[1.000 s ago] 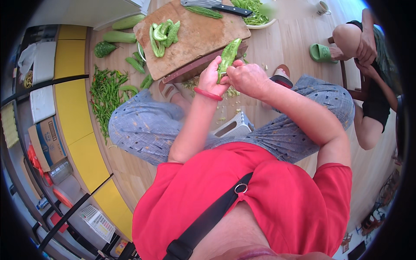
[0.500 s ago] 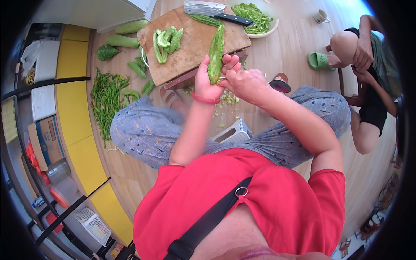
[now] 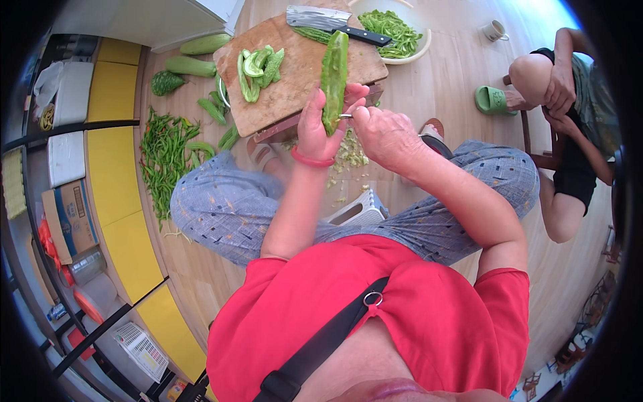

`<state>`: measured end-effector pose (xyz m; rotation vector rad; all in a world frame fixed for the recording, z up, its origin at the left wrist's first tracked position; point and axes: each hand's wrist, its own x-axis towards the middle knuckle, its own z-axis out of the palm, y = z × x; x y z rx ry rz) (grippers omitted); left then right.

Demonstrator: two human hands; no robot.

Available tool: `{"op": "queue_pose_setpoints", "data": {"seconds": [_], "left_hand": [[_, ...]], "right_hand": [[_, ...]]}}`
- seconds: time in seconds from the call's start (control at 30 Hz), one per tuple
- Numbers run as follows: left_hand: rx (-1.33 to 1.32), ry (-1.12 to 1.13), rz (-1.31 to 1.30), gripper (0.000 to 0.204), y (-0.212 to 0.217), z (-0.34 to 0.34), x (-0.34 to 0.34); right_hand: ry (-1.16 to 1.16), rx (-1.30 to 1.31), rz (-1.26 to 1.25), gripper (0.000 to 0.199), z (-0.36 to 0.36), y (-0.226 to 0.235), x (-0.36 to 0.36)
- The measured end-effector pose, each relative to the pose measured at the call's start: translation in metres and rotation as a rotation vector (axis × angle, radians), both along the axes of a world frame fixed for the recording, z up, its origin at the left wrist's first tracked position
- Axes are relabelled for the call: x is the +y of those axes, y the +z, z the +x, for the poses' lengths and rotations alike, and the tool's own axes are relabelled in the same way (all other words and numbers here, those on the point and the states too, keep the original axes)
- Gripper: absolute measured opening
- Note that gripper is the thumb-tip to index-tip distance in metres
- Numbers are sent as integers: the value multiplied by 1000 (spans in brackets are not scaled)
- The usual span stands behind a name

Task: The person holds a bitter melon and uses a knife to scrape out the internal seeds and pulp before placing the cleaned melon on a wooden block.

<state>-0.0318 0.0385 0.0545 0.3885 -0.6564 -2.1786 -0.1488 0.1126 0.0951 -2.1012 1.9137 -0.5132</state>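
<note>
The left hand grips a long, bumpy green bitter gourd half, fingers wrapped around its lower end; the gourd stands nearly upright, pointing to 12 o'clock over the square wooden chopping board. The right hand, at 3 o'clock of the gourd, pinches a small metal tool against it. Curved green gourd slices lie on the board at 9 o'clock. A steel cleaver with black handle lies at 12 o'clock.
</note>
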Motion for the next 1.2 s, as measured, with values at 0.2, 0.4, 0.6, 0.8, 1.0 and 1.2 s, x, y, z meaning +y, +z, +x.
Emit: {"op": "queue_pose_setpoints", "data": {"seconds": [0.2, 0.4, 0.6, 0.8, 1.0, 1.2], "left_hand": [[-95, 62, -94, 40, 15, -1, 3], [-94, 69, -19, 37, 19, -5, 9], [-172, 43, 133, 44, 5, 0, 14], [-223, -10, 202, 40, 0, 2, 12], [-148, -123, 414, 39, -22, 6, 5], [-142, -187, 484, 39, -29, 8, 0]], "right_hand": [[-28, 19, 9, 7, 5, 4, 0], [-42, 13, 11, 10, 10, -3, 0], [26, -50, 156, 8, 17, -3, 0], [136, -96, 153, 11, 8, -11, -4], [224, -90, 202, 12, 1, -16, -4], [244, -139, 231, 13, -1, -18, -4]]}}
